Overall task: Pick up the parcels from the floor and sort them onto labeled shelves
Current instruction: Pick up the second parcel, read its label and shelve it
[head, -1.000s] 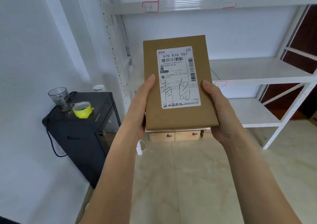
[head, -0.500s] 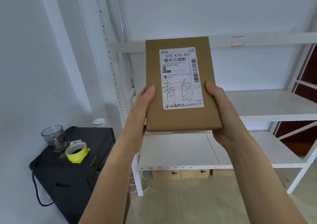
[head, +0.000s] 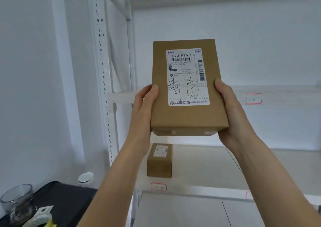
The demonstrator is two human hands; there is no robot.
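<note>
A flat brown cardboard parcel (head: 188, 115) is held up in front of the white shelving unit (head: 119, 94), label side toward the camera. It is gripped at its lower half from both sides: the left hand (head: 143, 112) is wrapped around the left edge with the thumb laid on the front face, and the right hand (head: 232, 115) is closed on the right edge, thumb likewise on the front, the other digits hidden behind the box.

A white shipping label (head: 187, 77) is stuck to the parcel's face; "570 K76 057", barcodes and two handwritten characters are seen on it.

Below the held parcel, a smaller brown box (head: 159, 162) is seen resting on a shelf board (head: 208, 166), near its left front corner. A red-outlined tag (head: 158, 186) is fixed to that board's front edge, just beneath the small box. Another red-outlined tag (head: 253, 99) is seen on the beam of the shelf above, right of the right hand; its writing cannot be read.

At lower left, a black case (head: 66, 200) is seen carrying a clear glass jar (head: 17, 200).
</note>
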